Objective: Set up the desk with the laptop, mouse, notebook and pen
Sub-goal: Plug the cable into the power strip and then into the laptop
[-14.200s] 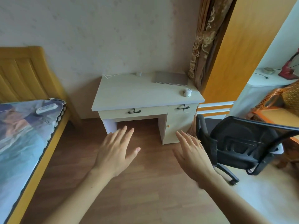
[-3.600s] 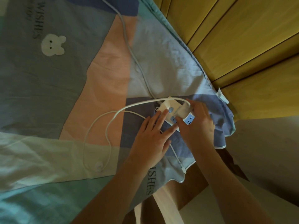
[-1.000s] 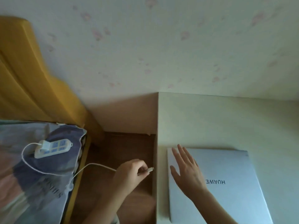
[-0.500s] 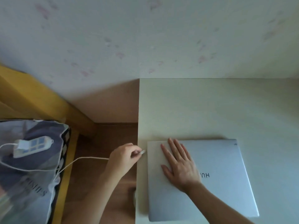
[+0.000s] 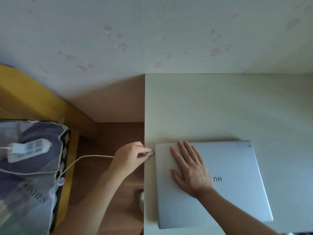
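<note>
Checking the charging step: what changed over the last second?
The left hand, pinching the cable plug, moved right to the laptop's left edge. The right hand stays flat on the closed lid; the power strip stays on the bed.

Left hand (image 5: 129, 159) brings charger plug (image 5: 150, 153) up to laptop (image 5: 237, 192) left edge; half second earlier, plug short of it.

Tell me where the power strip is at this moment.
In the head view, the power strip lies on the bed cover at the far left, well left of the desk and the laptop.
</note>
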